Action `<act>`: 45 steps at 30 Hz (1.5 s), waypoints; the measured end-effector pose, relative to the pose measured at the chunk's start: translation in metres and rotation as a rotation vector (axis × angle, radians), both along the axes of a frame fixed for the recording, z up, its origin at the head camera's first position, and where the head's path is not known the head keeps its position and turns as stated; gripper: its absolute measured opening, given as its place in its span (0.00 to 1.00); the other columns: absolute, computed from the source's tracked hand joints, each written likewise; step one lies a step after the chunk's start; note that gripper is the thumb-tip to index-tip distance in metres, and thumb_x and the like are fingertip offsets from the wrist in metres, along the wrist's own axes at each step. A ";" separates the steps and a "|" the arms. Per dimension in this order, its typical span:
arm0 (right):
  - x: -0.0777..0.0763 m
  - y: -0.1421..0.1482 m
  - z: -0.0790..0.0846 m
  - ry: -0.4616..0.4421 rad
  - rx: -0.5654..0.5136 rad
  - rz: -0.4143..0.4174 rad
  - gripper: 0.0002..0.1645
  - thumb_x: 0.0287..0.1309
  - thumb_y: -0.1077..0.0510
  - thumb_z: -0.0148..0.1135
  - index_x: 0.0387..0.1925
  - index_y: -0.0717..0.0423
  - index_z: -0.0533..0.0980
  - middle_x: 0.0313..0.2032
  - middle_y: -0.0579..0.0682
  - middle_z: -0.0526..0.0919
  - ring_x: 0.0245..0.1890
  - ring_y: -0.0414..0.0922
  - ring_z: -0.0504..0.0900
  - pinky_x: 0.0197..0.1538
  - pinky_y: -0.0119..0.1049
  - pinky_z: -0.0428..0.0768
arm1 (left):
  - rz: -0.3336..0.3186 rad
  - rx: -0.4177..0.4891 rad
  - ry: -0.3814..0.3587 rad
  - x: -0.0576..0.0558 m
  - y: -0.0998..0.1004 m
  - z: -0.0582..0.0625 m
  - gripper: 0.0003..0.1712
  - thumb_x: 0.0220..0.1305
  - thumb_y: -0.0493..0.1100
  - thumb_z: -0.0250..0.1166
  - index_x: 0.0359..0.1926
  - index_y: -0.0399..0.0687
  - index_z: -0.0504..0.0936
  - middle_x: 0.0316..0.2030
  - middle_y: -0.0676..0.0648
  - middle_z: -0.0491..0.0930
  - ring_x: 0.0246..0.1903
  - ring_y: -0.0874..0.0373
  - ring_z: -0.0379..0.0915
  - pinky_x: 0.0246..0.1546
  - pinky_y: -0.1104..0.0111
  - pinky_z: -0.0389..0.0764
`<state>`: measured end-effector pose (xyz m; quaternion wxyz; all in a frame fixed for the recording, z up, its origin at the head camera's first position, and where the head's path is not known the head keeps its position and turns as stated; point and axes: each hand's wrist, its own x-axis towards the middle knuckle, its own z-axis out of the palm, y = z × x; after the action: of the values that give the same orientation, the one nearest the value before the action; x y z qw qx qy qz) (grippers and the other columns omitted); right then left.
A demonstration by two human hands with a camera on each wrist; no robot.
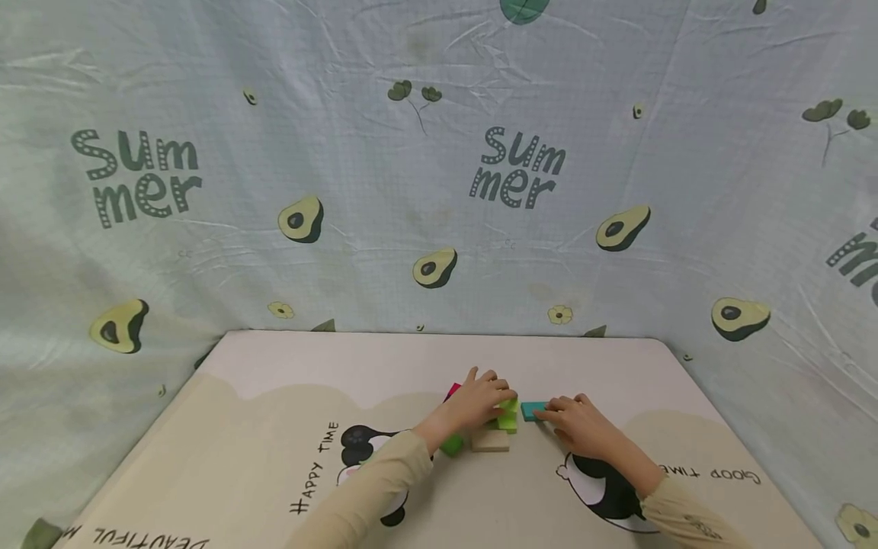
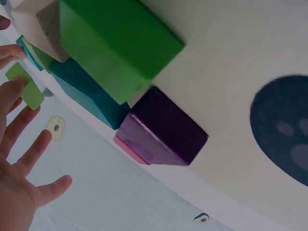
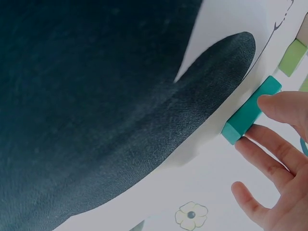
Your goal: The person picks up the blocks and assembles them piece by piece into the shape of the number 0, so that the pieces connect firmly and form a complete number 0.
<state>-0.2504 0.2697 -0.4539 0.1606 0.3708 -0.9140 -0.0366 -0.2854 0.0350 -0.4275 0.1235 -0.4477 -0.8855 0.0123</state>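
My left hand (image 1: 473,404) reaches over a cluster of blocks and pinches a light green block (image 2: 33,94) between thumb and fingers, the other fingers spread. Under and beside it in the left wrist view are a green block (image 2: 115,48), a second teal block (image 2: 86,91), a purple block (image 2: 168,125) and a thin pink piece (image 2: 130,149). To the right, my right hand (image 1: 586,427) pinches a teal block (image 3: 255,108), thumb on one side and fingertips on the other. That block is close to the table, right of the cluster.
A pale wooden block (image 1: 490,441) lies at the cluster's near side. The light table (image 1: 274,450) carries printed panda figures and lettering. Behind it hangs a curtain (image 1: 357,175) with avocado prints, meeting the table's far edge.
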 end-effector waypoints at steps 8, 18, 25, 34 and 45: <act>0.000 -0.001 0.002 -0.023 0.009 -0.019 0.23 0.41 0.60 0.68 0.45 0.49 0.78 0.36 0.48 0.79 0.35 0.44 0.77 0.33 0.40 0.68 | 0.040 0.041 0.010 -0.007 0.010 -0.005 0.16 0.59 0.49 0.58 0.49 0.60 0.74 0.46 0.57 0.76 0.48 0.59 0.67 0.54 0.50 0.66; 0.000 -0.001 0.002 -0.015 0.000 -0.015 0.23 0.39 0.60 0.69 0.44 0.49 0.78 0.35 0.48 0.78 0.34 0.43 0.76 0.32 0.40 0.68 | 0.152 0.057 0.009 -0.014 0.019 -0.015 0.15 0.57 0.52 0.59 0.46 0.59 0.75 0.41 0.57 0.76 0.42 0.60 0.67 0.46 0.59 0.68; 0.000 -0.002 0.003 -0.048 -0.010 -0.029 0.22 0.41 0.61 0.67 0.44 0.50 0.79 0.35 0.49 0.79 0.35 0.44 0.77 0.33 0.40 0.68 | 0.211 0.017 0.024 -0.017 0.025 -0.025 0.16 0.55 0.55 0.59 0.47 0.64 0.76 0.41 0.58 0.77 0.43 0.60 0.68 0.48 0.55 0.69; -0.001 -0.002 0.002 -0.061 0.015 -0.050 0.22 0.42 0.59 0.67 0.45 0.49 0.78 0.36 0.49 0.79 0.35 0.44 0.77 0.33 0.40 0.68 | 0.213 -0.011 0.018 -0.016 0.027 -0.023 0.16 0.53 0.55 0.59 0.45 0.65 0.78 0.40 0.57 0.79 0.43 0.58 0.70 0.50 0.51 0.69; 0.004 -0.004 0.005 -0.065 0.040 -0.074 0.25 0.41 0.58 0.67 0.47 0.50 0.76 0.39 0.50 0.79 0.39 0.46 0.78 0.34 0.42 0.69 | 0.205 -0.038 0.048 -0.015 0.024 -0.019 0.11 0.54 0.52 0.60 0.40 0.67 0.81 0.38 0.61 0.81 0.41 0.60 0.71 0.49 0.52 0.69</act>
<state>-0.2468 0.2657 -0.4491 0.1219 0.3407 -0.9309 -0.0490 -0.3008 0.0592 -0.4469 0.1345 -0.3565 -0.9231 0.0524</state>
